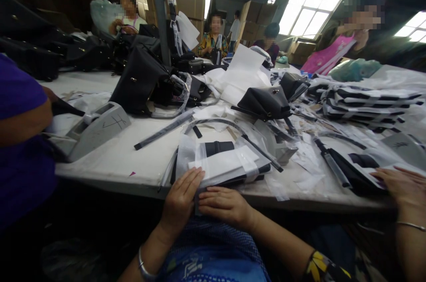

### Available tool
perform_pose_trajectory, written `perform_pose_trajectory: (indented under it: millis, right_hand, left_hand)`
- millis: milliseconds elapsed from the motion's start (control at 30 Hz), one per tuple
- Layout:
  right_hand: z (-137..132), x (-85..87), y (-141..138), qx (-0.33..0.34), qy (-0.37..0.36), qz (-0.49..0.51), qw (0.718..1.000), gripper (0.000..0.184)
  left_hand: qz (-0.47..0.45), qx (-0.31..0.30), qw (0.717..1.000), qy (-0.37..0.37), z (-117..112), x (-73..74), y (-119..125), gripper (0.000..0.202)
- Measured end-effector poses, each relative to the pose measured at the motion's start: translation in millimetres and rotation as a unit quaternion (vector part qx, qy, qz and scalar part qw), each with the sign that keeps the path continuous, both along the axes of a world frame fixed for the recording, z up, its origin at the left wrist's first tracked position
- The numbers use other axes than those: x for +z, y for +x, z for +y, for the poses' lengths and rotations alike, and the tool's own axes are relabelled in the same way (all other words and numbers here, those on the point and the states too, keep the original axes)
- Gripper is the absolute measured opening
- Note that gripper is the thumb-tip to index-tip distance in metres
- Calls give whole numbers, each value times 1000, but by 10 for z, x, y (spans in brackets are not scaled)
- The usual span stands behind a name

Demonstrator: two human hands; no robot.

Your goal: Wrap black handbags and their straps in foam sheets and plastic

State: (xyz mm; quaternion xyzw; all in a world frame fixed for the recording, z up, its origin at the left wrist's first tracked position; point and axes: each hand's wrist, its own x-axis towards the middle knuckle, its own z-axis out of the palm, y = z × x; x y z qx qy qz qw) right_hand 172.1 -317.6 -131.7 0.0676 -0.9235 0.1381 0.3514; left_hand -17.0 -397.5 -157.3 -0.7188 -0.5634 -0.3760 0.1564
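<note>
The packet (222, 164), a clear plastic sleeve containing a white sheet and black strap parts, lies at the near edge of the worktop (116, 157), directly in front of the person. The left hand (181, 202) rests on the packet's near left corner with its fingers extended and close together, pressed flat on the white sheet. The right hand (224, 204) lies just beside it, fingers stretched toward the left hand and covering the packet's near edge; the fingertips of both hands meet over a dark strip (196, 204). Whether the right thumb grips the underside cannot be determined. A long black strap (163, 130) lies on the worktop behind the packet. A grey dispenser (96, 129) stands to the left, near a person in a purple sleeve (20, 95). A black handbag (140, 80) stands behind it, and a second handbag (266, 102) lies further right. A stack of wrapped pieces (366, 100) occupies the right side. A co-worker's hand (399, 184) rests on black parts at the right edge.
</note>
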Motion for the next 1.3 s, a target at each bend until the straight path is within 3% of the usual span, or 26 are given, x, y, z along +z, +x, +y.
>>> perform_pose_trajectory:
  millis: [133,267,400,567,667,767,900,1033,1167,1300]
  right_hand:
    - [-84,145,101,-11,-2,6,1000,30]
    - [-70,249,35,-170,-5,37,985,29]
    - [65,155,-92,-277,23,-26,960,26]
    - [168,50,-131,-272,56,-56,959,20]
    - [214,62,-120,-266,64,-52,960,21]
    - [199,47,7,-230,54,-23,971,24]
    - [-10,-179,378,-223,37,20,974,31]
    - [-185,-553,613,-284,99,-26,953,36]
    - [-114,-811,511,-327,150,-12,933,38]
    - [13,-896,317,-311,154,50,936,34]
  left_hand:
    - [3,-4,1000,-24,-12,-14,-9,54]
    - [11,-4,1000,6,9,-38,5,47]
    - [14,-36,999,-34,-33,46,-38,53]
    - [1,-100,985,-143,-112,268,-122,67]
    - [6,-70,992,-106,-74,266,-121,54]
    - [29,-50,997,-47,-19,167,-100,47]
    - [34,-50,998,-26,-4,75,-89,49]
    - [27,-49,998,-25,-16,75,-86,48]
    - [24,-46,998,-31,-21,111,-72,43]
    - [19,-44,998,-47,-30,145,-54,39]
